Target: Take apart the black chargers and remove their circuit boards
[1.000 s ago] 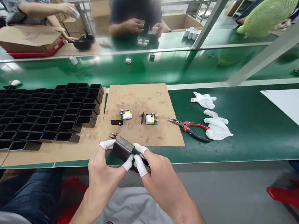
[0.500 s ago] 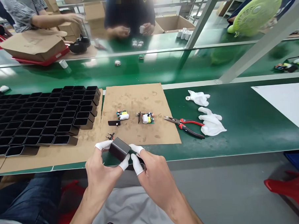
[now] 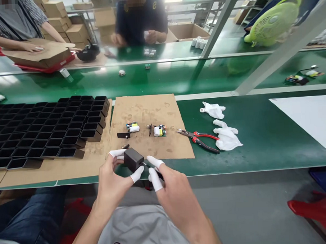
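Note:
My left hand (image 3: 111,181), with white finger cots on its tips, pinches a small black charger housing (image 3: 132,159) over the near edge of the brown cardboard mat (image 3: 151,108); metal prongs stick out of the housing's far end. My right hand (image 3: 170,188), also in finger cots, is closed around a thin dark tool whose tip reaches toward the housing's right side; most of the tool is hidden. Farther back on the mat lie two small circuit boards (image 3: 132,127) (image 3: 159,130) and a flat black piece (image 3: 123,135).
Rows of empty black housings (image 3: 44,130) fill the left of the green bench. Red-handled pliers (image 3: 200,137) and white gloves (image 3: 225,139) lie to the right, with a white sheet (image 3: 311,115) beyond. Two other people work across the belt. A green fan (image 3: 272,23) stands at the back right.
My left hand has turned the black housing and lifted it slightly away. My right hand has drawn a little apart from it. The people opposite have shifted their hands.

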A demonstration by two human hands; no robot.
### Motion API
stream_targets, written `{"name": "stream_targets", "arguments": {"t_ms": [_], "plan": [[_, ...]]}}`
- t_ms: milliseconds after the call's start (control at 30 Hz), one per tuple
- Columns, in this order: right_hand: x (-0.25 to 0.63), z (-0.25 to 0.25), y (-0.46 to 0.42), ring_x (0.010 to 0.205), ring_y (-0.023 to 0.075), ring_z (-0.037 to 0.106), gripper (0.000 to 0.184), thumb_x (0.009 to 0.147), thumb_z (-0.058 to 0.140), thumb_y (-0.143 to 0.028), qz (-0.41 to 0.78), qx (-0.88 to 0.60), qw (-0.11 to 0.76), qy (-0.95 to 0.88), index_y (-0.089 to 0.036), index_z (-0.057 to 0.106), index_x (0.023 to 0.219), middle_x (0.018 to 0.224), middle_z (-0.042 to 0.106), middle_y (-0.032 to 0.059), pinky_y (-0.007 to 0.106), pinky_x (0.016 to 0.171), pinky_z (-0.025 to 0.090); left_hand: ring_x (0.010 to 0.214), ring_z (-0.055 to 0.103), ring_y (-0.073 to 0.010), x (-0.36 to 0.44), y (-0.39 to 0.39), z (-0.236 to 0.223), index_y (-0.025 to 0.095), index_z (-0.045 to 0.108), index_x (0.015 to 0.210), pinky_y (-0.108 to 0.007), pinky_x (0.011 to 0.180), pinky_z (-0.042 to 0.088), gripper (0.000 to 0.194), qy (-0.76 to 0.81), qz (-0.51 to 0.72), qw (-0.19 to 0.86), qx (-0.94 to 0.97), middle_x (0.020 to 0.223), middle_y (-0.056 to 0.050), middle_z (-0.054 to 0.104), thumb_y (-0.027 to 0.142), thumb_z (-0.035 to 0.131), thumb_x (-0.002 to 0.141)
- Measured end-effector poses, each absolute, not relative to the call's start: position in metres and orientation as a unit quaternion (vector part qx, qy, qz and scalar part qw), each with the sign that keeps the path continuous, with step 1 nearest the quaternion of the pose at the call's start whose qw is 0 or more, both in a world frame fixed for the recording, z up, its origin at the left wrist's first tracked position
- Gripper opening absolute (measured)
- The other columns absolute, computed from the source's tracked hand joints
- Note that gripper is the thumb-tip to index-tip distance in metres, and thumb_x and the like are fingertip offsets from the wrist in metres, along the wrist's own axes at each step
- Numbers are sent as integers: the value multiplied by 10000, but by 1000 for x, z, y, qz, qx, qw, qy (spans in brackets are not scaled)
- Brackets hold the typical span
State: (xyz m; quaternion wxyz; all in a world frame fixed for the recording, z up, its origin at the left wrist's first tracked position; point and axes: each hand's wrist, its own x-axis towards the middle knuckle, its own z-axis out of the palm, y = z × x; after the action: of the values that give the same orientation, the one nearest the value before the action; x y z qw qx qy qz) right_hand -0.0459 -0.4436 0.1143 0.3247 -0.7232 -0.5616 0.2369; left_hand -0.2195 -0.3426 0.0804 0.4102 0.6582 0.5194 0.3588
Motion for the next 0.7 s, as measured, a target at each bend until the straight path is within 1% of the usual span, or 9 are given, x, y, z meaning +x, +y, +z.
{"name": "stream_targets", "arguments": {"t_ms": [67, 167, 233, 333, 433, 500, 600, 667, 700], "plan": [[-29, 122, -450, 1039, 253, 894, 339, 1147, 522, -281, 242, -729, 341, -542, -246, 786, 1356, 1215, 914, 88, 343, 851, 674, 856, 818, -217, -220, -336, 87, 205, 710, 1166, -342, 842, 713, 582, 504, 350, 504, 608, 985, -54, 847, 373, 1002, 692], [2, 120, -455, 903, 242, 868, 288, 1142, 572, -370, 199, -754, 357, -514, -262, 786, 1301, 1099, 908, 68, 332, 761, 650, 778, 780, -184, -221, -329, 93, 192, 739, 1123, -330, 819, 720, 580, 480, 328, 593, 556, 928, -49, 831, 371, 1027, 652], [22, 106, -451, 912, 256, 845, 296, 1144, 582, -388, 142, -769, 348, -517, -257, 788, 1312, 1130, 892, 81, 361, 796, 642, 794, 790, -198, -222, -327, 95, 191, 762, 1100, -348, 833, 730, 558, 462, 322, 626, 540, 919, -62, 831, 374, 1036, 649], [44, 77, -436, 1012, 294, 818, 337, 1157, 549, -365, 38, -776, 324, -540, -222, 793, 1340, 1206, 856, 119, 402, 865, 623, 812, 801, -217, -220, -328, 95, 194, 777, 1080, -358, 822, 734, 560, 445, 314, 656, 522, 920, -79, 832, 377, 1048, 626], [58, 50, -420, 1056, 323, 776, 382, 1158, 516, -335, -4, -769, 301, -564, -184, 805, 1356, 1168, 817, 148, 437, 910, 604, 798, 785, -203, -219, -330, 96, 193, 772, 1092, -347, 808, 724, 568, 437, 307, 677, 507, 940, -79, 830, 346, 1042, 616], [61, 40, -415, 1044, 335, 745, 396, 1152, 512, -325, -14, -769, 298, -566, -177, 817, 1358, 1123, 798, 156, 469, 935, 585, 811, 784, -197, -218, -330, 98, 195, 765, 1104, -343, 823, 720, 575, 430, 309, 686, 499, 956, -75, 831, 314, 1038, 612], [54, 41, -415, 1149, 359, 715, 356, 1140, 571, -352, -45, -767, 309, -561, -211, 827, 1342, 1218, 794, 172, 535, 1030, 533, 840, 793, -210, -217, -332, 100, 197, 766, 1108, -363, 858, 722, 571, 427, 317, 673, 514, 973, -69, 831, 319, 1031, 618], [37, 50, -418, 1207, 351, 718, 300, 1128, 636, -369, -43, -747, 354, -562, -236, 824, 1320, 1261, 803, 157, 548, 1084, 512, 867, 790, -223, -214, -333, 98, 207, 777, 1163, -388, 893, 715, 551, 455, 335, 598, 568, 1014, -67, 834, 344, 998, 677], [25, 56, -419, 1178, 327, 736, 274, 1121, 664, -363, -24, -726, 394, -564, -240, 820, 1311, 1222, 813, 137, 529, 1082, 526, 891, 787, -232, -211, -333, 94, 216, 781, 1206, -400, 909, 706, 536, 480, 351, 526, 608, 1054, -70, 832, 338, 966, 719]]}}
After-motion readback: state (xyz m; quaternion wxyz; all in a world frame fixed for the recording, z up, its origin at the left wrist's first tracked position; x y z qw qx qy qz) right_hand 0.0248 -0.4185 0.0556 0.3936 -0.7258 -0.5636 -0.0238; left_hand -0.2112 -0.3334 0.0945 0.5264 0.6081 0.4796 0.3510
